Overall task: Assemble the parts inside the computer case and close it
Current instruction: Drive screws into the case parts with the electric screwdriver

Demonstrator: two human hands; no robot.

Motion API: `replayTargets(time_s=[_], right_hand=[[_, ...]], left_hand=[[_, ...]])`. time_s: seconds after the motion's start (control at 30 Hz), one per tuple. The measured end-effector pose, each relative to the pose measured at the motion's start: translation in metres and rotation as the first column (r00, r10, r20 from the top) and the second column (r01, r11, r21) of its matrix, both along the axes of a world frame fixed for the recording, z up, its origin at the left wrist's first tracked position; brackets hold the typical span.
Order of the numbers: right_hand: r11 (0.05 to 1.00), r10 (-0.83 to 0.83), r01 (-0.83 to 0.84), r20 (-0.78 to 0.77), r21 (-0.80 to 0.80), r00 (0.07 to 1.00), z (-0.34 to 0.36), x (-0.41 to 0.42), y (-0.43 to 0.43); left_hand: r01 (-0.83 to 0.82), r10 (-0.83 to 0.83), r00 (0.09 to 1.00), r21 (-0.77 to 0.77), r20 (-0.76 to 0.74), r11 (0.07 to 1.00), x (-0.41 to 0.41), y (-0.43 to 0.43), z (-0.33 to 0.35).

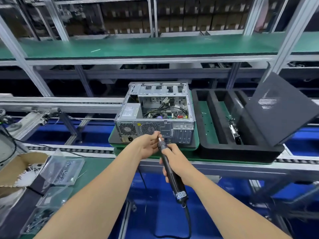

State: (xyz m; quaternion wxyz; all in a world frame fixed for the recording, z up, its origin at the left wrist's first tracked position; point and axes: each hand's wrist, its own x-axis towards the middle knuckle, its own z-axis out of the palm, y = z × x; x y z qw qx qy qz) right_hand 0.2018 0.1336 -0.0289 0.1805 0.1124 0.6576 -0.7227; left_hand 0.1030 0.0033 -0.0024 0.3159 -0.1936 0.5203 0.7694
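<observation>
One screwdriver (172,176), right hand (174,161) clamped round its barrel, left hand (147,145) pinching its bit (159,137), faces the stiff, likely heavy open case (155,100).

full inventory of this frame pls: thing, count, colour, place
computer case: 1, silver, side open, centre of view
foam tray: 1, black, right of the case
side panel: 1, dark grey, leaning on the tray's right side
electric screwdriver: 1, black, corded, in front of the case
screw bags: about 3, clear, lower left
cardboard box: 1, brown, far left
shelf: 1, green-topped, above the case
left hand: 1, pinches the screwdriver's bit tip
right hand: 1, grips the screwdriver's body
</observation>
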Motion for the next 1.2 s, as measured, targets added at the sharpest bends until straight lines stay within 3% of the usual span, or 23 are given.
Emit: replayTargets(time_s=[0.13, 0.27, 0.4, 0.47, 0.53, 0.63, 0.7, 0.73, 0.8, 0.97, 1.1, 1.2], right_hand=[[0.996, -0.035, 0.035, -0.006, -0.088, 0.999, 0.003, 0.0, 0.013], [0.987, -0.094, 0.088, -0.041, -0.135, 0.995, 0.014, -0.005, 0.023], [0.982, -0.116, 0.11, -0.03, -0.153, 0.993, 0.028, -0.012, 0.029], [0.984, -0.115, 0.111, -0.019, -0.139, 0.993, 0.032, -0.017, 0.031], [0.984, -0.126, 0.123, -0.013, -0.125, 0.992, 0.033, -0.022, 0.033], [0.982, -0.155, 0.155, 0.006, -0.105, 0.988, 0.031, -0.033, 0.032], [0.979, -0.179, 0.18, 0.02, -0.1, 0.984, 0.029, -0.04, 0.031], [0.977, -0.191, 0.193, 0.024, -0.096, 0.981, 0.028, -0.043, 0.03], [0.972, -0.214, 0.216, 0.03, -0.09, 0.976, 0.024, -0.048, 0.026], [0.96, -0.264, 0.267, 0.045, -0.086, 0.964, 0.016, -0.051, 0.01], [0.953, -0.281, 0.286, 0.058, -0.102, 0.958, 0.012, -0.047, -0.002], [0.951, -0.281, 0.289, 0.087, -0.105, 0.956, 0.01, -0.042, -0.01]], left_hand=[[0.064, -0.065, 0.998, -0.049, -0.009, 0.997, -0.001, 0.011, 0.007], [0.05, -0.135, 0.956, -0.307, -0.262, 0.951, -0.01, 0.012, 0.02], [-0.313, -0.181, 0.75, -0.581, -0.637, 0.751, -0.044, -0.002, 0.041], [-0.417, -0.329, 0.647, -0.681, -0.688, 0.602, -0.069, -0.009, 0.048], [-0.35, -0.561, 0.602, -0.819, -0.568, 0.454, -0.097, -0.015, 0.049], [-0.074, -0.869, 0.469, -0.988, -0.155, 0.137, -0.13, -0.013, 0.044], [0.042, -0.942, 0.32, -0.994, 0.105, -0.096, -0.145, -0.007, 0.042], [0.079, -0.949, 0.27, -0.986, 0.165, -0.149, -0.15, -0.005, 0.042], [0.19, -0.961, 0.219, -0.974, 0.167, -0.126, -0.161, -0.004, 0.044], [0.486, -0.965, 0.258, -0.857, -0.045, 0.17, -0.17, -0.009, 0.037], [0.439, -0.966, 0.203, -0.867, -0.16, 0.236, -0.166, -0.007, 0.026], [0.417, -0.969, 0.179, -0.878, -0.172, 0.233, -0.162, -0.009, 0.025]])
